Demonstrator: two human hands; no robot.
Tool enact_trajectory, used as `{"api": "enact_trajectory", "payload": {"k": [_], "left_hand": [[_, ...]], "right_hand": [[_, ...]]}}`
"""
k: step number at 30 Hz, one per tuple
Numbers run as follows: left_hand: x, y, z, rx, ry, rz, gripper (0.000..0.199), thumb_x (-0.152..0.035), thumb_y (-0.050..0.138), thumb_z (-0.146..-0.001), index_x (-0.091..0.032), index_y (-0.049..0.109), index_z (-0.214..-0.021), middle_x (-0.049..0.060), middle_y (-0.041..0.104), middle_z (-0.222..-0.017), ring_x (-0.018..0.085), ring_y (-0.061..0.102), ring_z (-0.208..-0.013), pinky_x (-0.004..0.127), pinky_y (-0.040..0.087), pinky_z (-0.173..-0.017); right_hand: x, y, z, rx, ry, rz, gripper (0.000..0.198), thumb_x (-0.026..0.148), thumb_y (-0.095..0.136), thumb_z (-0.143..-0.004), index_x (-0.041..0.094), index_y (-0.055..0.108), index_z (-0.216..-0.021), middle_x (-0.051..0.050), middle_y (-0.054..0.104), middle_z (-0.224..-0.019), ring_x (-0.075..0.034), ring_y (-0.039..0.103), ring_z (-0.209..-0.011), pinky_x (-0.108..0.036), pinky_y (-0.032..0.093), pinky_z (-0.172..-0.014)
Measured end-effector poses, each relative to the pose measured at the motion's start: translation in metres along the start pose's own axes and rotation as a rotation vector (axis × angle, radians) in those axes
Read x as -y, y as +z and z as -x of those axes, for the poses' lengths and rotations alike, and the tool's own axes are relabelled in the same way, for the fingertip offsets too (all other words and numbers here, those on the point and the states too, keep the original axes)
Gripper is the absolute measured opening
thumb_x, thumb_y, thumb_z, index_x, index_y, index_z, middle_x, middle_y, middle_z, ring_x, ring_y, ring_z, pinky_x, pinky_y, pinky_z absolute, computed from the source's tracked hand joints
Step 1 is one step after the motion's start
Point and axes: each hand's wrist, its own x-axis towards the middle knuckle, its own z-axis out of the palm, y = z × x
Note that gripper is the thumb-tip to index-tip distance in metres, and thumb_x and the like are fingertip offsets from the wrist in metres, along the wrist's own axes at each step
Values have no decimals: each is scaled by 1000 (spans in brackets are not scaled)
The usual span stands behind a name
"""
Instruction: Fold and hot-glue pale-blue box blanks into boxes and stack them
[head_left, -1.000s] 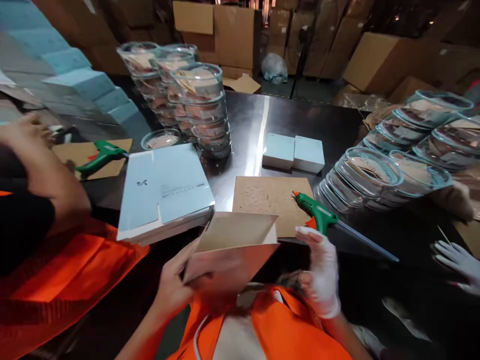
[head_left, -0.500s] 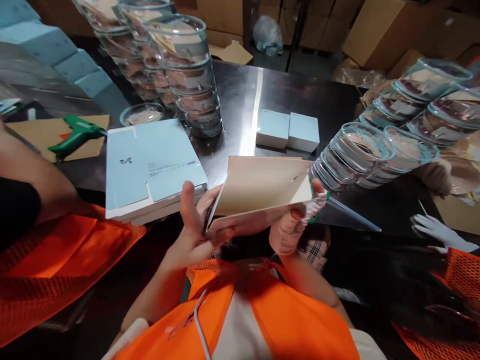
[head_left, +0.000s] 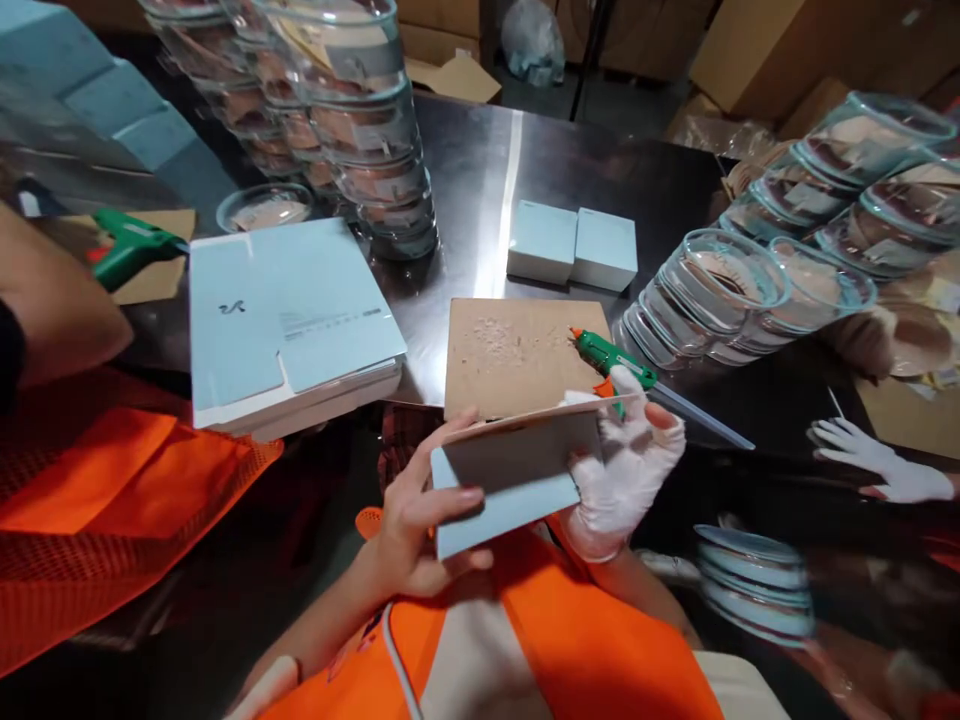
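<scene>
A light blue cardboard box piece point(head_left: 510, 512), bent along a crease, is between my two hands in front of my body. My bare left hand point(head_left: 412, 515) grips its left end, fingers over and under the panel. My right hand point(head_left: 628, 475), in a white glove with the thumb tip uncovered, is closed on its right end. Just beyond, a green hot glue gun point(head_left: 611, 358) lies on a brown cardboard sheet point(head_left: 480, 380) spotted with dried glue. To the left is a stack of flat blue box blanks point(head_left: 300, 300).
Two small finished blue boxes point(head_left: 541, 240) stand mid-table. Stacks of clear round tubs rise at left point(head_left: 379, 150) and right point(head_left: 720, 290). A co-worker's arm point(head_left: 60, 285) is near another glue gun point(head_left: 139, 245); another person's gloved hand point(head_left: 874, 460) is at right.
The cardboard piece has been turned and lowered toward me, showing its blue side. The cardboard sheet and glue gun behind it came into view. A blurred stack of round tubs appeared at lower right.
</scene>
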Motion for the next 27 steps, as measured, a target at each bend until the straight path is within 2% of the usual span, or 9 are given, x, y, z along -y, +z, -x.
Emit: {"api": "enact_trajectory", "payload": {"k": [3,6,8,10,12,16,22,24,27], "left_hand": [[10,-8,-9,-54,212,92,31,-50,74,-95,-29,65,-116,10,68,-115,26,74,-102,35,61,-75],[34,-4,-4,-212,109,73,30,-49,74,-96,-25,66,-112,8,69,-109,22,72,-94,31,58,-73],[51,3,0,-262,35,48,29,-47,77,-94,-24,68,-109,7,70,-108,22,71,-95,32,58,-76],[65,13,-1,-239,21,45,30,-47,79,-92,-23,70,-106,8,70,-109,23,71,-98,33,59,-82],[74,24,-6,-198,26,61,31,-49,81,-90,-23,73,-105,9,71,-111,24,71,-101,37,58,-89],[84,44,-16,-183,-60,72,37,-58,75,-91,-23,73,-103,8,74,-101,26,71,-103,41,58,-95],[84,54,-21,-278,-198,70,45,-66,68,-92,-21,71,-100,6,76,-95,24,73,-96,42,58,-99],[78,53,-25,-279,-228,97,43,-63,70,-93,-21,71,-102,7,77,-97,23,73,-95,37,59,-91],[68,51,-32,-282,-240,111,39,-58,72,-93,-20,72,-104,7,77,-99,23,74,-96,35,59,-88]], "right_hand": [[-16,-27,-2,55,137,70,63,45,64,-91,35,38,-147,-14,57,-156,-27,74,-114,-49,63,-92],[-39,-74,-24,110,232,313,43,52,54,-98,24,61,-130,-15,70,-136,-27,75,-109,-46,61,-94],[-53,-100,-50,72,301,694,43,55,51,-99,19,70,-113,-15,75,-119,-30,73,-112,-48,55,-104],[-66,-111,-78,133,476,1001,46,57,59,-94,18,73,-113,-17,76,-119,-35,70,-119,-51,49,-110],[-78,-110,-101,200,665,1093,50,51,75,-83,15,74,-116,-22,75,-124,-40,67,-125,-53,45,-113],[-94,-107,-122,159,794,929,39,32,85,-65,11,75,-97,-18,79,-102,-37,72,-112,-45,51,-101],[-82,-117,-113,64,801,567,31,43,71,-66,18,64,-82,-3,69,-69,-22,69,-67,-34,58,-66],[-71,-113,-105,-30,719,494,39,45,71,-64,19,61,-92,-2,68,-72,-20,68,-64,-34,59,-64],[-51,-103,-90,-252,434,336,48,41,80,-62,22,57,-100,1,68,-81,-16,66,-62,-29,56,-60]]}}
